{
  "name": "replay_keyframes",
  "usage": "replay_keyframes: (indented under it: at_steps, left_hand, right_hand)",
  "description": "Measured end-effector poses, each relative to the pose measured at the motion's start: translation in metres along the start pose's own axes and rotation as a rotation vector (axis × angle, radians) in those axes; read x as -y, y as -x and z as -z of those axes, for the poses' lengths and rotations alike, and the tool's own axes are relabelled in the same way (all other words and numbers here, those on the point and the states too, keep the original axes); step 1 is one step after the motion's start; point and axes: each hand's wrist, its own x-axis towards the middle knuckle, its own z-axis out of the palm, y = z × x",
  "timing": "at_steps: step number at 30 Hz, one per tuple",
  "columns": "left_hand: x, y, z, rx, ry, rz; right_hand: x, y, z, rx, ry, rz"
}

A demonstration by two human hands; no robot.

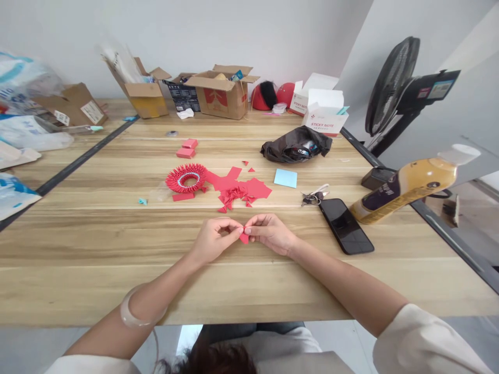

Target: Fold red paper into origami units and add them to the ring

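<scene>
Two hands in the head view, one red paper piece (244,238) between them, low over the near middle of the table (117,291). Left hand (212,240): thumb and forefinger pinching the piece's upper left side. Right hand (272,234): same grip from the right, thumb tips almost meeting. Fold detail too small to read.

Handling, by judgement: small stiff-looking paper, so edges want matching before pressure; one hand best acts as anchor while the other runs a thumb outward along the crease. Too hard a pinch could skew the point. Forearms low, which should steady the fingers.

Beyond the hands: loose red paper pile (256,189), folded triangles among it; spiky red ring (172,179) to its left, pale blue band inside.

Containers, along the back: yellow-brown box (150,107), flaps open, white wrapped lengths sticking up; printed brown box (234,104), open, yellowish item and blue packet showing; white box (323,123), open, bluish paper at its edge. Nearer, black bag (280,148), gaping, contents unclear. Right side, capped bottle (409,182), amber liquid inside.
</scene>
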Motion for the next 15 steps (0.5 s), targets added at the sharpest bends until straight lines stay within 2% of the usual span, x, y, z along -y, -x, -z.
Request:
replay_keyframes:
  at_steps: [8, 11, 15]
  left_hand:
    - [-0.0042, 0.0004, 0.0007, -0.038, -0.238, -0.093]
    - [-0.0055, 0.0, 0.0, -0.04, -0.249, -0.102]
    - [-0.0041, 0.0001, 0.0003, -0.042, -0.223, -0.095]
  right_hand:
    - [0.0004, 0.0033, -0.0022, -0.038, 0.356, 0.166]
    - [0.0029, 0.0047, -0.0037, -0.041, 0.476, 0.22]
    - [0.0038, 0.0048, -0.004, -0.064, 0.517, 0.243]
